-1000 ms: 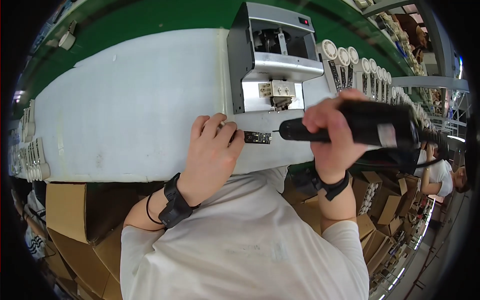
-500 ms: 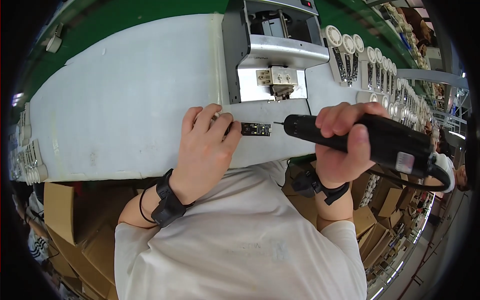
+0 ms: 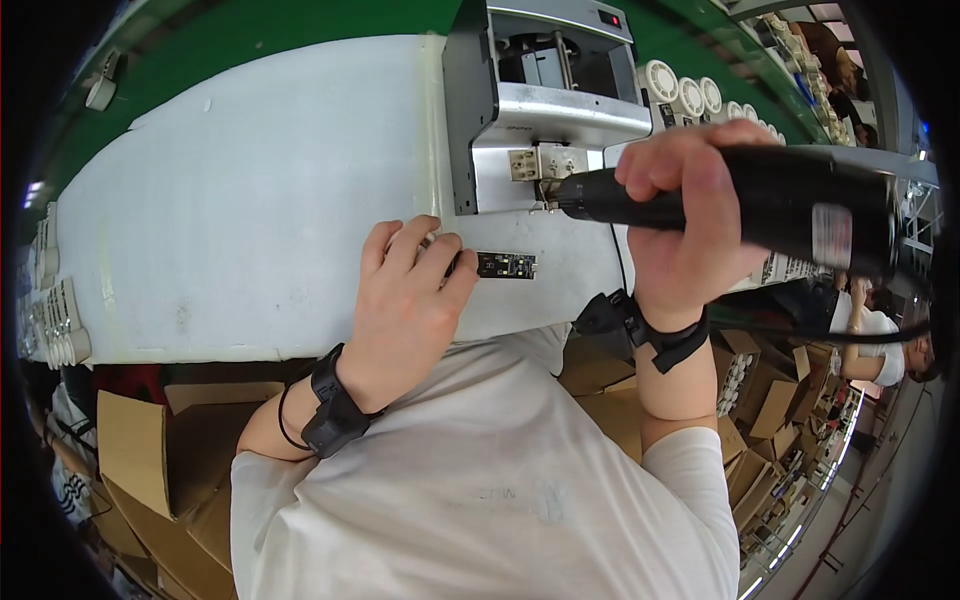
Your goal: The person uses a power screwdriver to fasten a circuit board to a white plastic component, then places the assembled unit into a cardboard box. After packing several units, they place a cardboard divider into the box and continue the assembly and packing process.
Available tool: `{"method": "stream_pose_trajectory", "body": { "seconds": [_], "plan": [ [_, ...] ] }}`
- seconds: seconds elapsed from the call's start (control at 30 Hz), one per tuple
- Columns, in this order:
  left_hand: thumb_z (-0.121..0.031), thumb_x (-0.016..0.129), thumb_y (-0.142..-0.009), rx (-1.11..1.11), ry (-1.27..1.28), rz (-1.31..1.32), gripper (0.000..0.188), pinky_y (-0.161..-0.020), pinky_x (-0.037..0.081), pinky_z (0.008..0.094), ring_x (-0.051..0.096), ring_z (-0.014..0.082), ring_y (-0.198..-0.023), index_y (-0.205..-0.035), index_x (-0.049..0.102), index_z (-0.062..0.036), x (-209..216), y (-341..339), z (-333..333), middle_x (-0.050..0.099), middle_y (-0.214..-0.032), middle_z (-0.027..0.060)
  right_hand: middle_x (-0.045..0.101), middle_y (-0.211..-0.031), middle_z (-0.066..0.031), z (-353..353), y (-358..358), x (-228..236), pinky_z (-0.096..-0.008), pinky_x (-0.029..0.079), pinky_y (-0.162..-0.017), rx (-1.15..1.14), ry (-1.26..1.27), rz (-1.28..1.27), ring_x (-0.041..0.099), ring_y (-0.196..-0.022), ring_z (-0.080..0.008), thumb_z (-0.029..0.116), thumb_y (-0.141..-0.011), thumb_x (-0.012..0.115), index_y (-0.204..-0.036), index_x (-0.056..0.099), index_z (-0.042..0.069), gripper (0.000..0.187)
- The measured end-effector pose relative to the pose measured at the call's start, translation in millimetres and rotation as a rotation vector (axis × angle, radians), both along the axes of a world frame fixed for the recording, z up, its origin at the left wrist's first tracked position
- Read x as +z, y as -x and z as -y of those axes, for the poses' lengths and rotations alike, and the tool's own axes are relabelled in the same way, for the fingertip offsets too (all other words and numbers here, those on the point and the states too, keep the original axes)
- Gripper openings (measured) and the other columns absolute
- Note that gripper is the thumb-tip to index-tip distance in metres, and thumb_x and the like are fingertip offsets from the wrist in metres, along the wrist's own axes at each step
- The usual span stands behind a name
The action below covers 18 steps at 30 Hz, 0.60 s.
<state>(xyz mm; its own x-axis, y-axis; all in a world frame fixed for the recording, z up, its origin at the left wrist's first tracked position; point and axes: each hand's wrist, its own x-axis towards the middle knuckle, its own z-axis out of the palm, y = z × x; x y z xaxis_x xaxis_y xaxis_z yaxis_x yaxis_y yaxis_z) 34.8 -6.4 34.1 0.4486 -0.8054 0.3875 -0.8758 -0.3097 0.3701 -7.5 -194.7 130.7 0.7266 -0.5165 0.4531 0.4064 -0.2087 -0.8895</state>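
Note:
A black electric screwdriver [image 3: 815, 205] lies level in my right hand [image 3: 690, 220], whose fingers wrap round its body. Its nose reaches the metal block [image 3: 538, 163] at the front of a grey screw feeder [image 3: 575, 115]; the bit's exact contact is hard to make out. On the white table, my left hand [image 3: 412, 290] curls over a small device with a dark circuit board [image 3: 507, 265]. The board sticks out to the right of the fingers, and the hand covers most of the rest, with a bit of white showing between the fingers.
Several white round-headed parts with grilles [image 3: 690, 95] stand in rows beyond the feeder, right of it. More white parts [image 3: 62, 320] lie at the table's left edge. Open cardboard boxes [image 3: 135, 455] are below the table. A cable hangs from the screwdriver's rear.
My right hand has raised the screwdriver from beside the circuit board's end up to the feeder's front block. My left hand stays almost where it was, over the device.

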Motion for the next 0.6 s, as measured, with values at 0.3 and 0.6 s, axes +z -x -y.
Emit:
{"method": "stream_pose_trajectory", "body": {
  "seconds": [0.3,0.6],
  "plan": [
    [-0.006,0.062,-0.069,0.011,0.004,-0.006,0.021,-0.091,0.038,0.0432,0.052,0.0272,-0.104,-0.090,0.064,-0.0034,0.1,-0.5,1.1,0.058,-0.096,0.0075,0.048,-0.069,-0.0042,-8.7,29.7,-9.6,-0.0337,0.043,-0.059,0.016,-0.162,-0.037,0.047,-0.059,-0.0164,0.014,-0.086,0.056,-0.113,0.048,0.006,0.029],
    [-0.007,0.064,-0.071,0.004,-0.001,-0.016,0.019,-0.091,0.038,0.0426,0.052,0.0268,-0.104,-0.090,0.064,-0.0036,-0.7,-0.1,1.1,0.059,-0.095,0.0071,0.047,-0.070,-0.0037,-13.5,47.0,-29.2,-0.0339,0.042,-0.059,-0.036,-0.137,-0.023,0.046,-0.059,-0.0170,0.016,-0.086,0.057,-0.116,0.047,0.010,0.033]
  ]
}}
